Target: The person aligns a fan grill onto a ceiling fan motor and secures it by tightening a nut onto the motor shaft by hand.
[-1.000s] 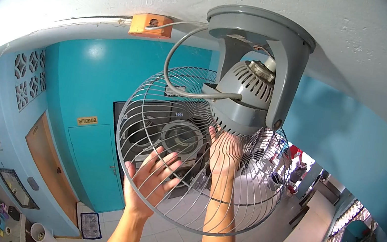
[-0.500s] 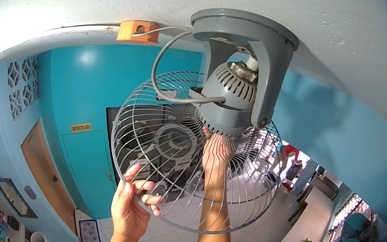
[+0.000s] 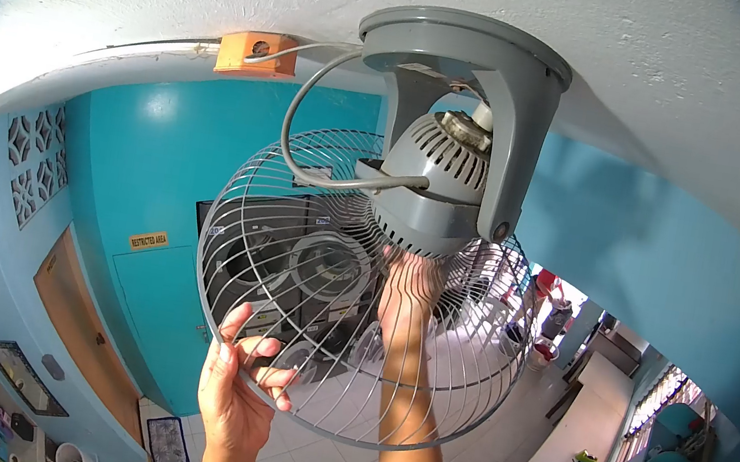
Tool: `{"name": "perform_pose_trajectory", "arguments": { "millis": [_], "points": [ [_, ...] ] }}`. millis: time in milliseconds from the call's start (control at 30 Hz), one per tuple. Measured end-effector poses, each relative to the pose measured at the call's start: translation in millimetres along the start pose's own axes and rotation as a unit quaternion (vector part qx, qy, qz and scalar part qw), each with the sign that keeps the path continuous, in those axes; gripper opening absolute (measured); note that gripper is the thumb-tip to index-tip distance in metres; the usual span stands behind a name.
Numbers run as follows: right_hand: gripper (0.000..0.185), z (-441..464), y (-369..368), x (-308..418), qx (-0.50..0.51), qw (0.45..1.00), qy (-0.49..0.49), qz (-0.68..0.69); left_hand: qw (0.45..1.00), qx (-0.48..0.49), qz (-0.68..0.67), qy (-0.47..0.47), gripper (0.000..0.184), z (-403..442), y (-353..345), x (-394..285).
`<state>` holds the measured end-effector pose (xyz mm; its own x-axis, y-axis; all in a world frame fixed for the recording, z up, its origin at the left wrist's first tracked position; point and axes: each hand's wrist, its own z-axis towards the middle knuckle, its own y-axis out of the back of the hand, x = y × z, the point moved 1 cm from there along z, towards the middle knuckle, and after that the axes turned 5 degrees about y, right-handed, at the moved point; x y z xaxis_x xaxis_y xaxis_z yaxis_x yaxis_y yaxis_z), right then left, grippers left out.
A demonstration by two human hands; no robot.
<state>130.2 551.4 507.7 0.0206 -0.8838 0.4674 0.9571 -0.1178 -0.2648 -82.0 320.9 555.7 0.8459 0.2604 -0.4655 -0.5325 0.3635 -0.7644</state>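
A grey fan body [image 3: 429, 187] hangs from a round mount [image 3: 465, 44] on the ceiling, with a curved grey cable at its left. Below it spreads a wire guard [image 3: 339, 435], with no blades visible. My left hand [image 3: 242, 384] grips the guard's rim at the lower left, thumb and fingers bent around the wires. Inside the guard, my right hand [image 3: 409, 289] reaches up to the underside of the motor housing; its fingertips are partly hidden behind wires and housing, and what they hold cannot be made out.
An orange junction box [image 3: 257, 54] sits on the ceiling, left of the mount. Dark machines with round doors [image 3: 331, 268] stand below. A long table [image 3: 577, 434] is at the right, a person in red [image 3: 548, 282] beyond. A wooden door [image 3: 87, 332] is at the left.
My left hand has gone from open fingers beside the guard to a grip on its rim. My right hand stays under the motor. The view has shifted, so the fan appears further left.
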Motion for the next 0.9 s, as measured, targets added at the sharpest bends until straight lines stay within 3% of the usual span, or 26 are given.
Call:
{"name": "perform_pose_trajectory", "arguments": {
  "millis": [100,133,167,267,367,400,433,467,500,533,633,700,900],
  "points": [
    [0.041,-31.3,-26.7,30.8,-0.115,0.972,0.08,-0.188,1.0,0.005,-0.008,-0.005,0.045,0.3,-0.4,0.4],
    [0.041,-30.1,-36.9,74.5,-0.047,0.98,0.023,-0.192,1.0,0.002,-0.005,-0.006,0.045,0.4,-0.1,0.0],
    [0.041,-30.9,-39.0,67.7,-0.046,0.981,0.02,-0.189,1.0,0.004,-0.006,-0.005,0.045,0.5,0.0,-0.4],
    [0.038,-36.4,-44.6,34.7,-0.066,0.848,0.18,-0.493,1.0,0.003,-0.005,-0.002,0.044,-0.2,0.3,-0.2],
    [0.036,-35.2,-46.0,17.9,-0.134,0.831,0.23,-0.488,1.0,0.007,-0.003,-0.006,0.044,-0.8,0.2,-0.4],
    [0.035,-24.6,-62.9,64.8,-0.208,0.961,0.061,-0.17,1.0,0.003,-0.005,-0.001,0.044,-1.2,-0.4,-0.5],
    [0.035,-25.4,-61.3,60.2,-0.205,0.963,0.059,-0.166,1.0,0.0,-0.007,0.004,0.044,-1.5,-0.8,-0.9],
    [0.034,-25.0,-58.2,62.3,-0.183,0.899,0.169,-0.359,1.0,-0.002,-0.005,0.007,0.043,-2.2,-1.3,-1.9],
    [0.033,-24.8,-57.5,63.8,-0.152,0.788,0.272,-0.532,1.0,-0.004,-0.002,0.004,0.043,-1.9,1.4,-1.8],
    [0.035,-25.8,-55.3,64.2,-0.15,0.768,0.269,-0.561,0.999,0.023,-0.031,0.008,0.043,-1.6,5.2,-0.5],
    [0.034,-28.0,-58.4,65.2,-0.138,0.768,0.304,-0.547,0.997,0.046,-0.056,0.012,0.043,-2.6,7.8,0.1],
    [0.036,-25.7,-63.6,67.1,-0.147,0.794,0.257,-0.531,0.997,0.046,-0.059,0.018,0.043,-2.8,8.1,0.4],
    [0.036,-22.2,-77.0,36.9,-0.242,0.799,0.278,-0.475,0.999,0.031,-0.036,0.025,0.042,-4.8,2.2,-0.3]
  ]
}}
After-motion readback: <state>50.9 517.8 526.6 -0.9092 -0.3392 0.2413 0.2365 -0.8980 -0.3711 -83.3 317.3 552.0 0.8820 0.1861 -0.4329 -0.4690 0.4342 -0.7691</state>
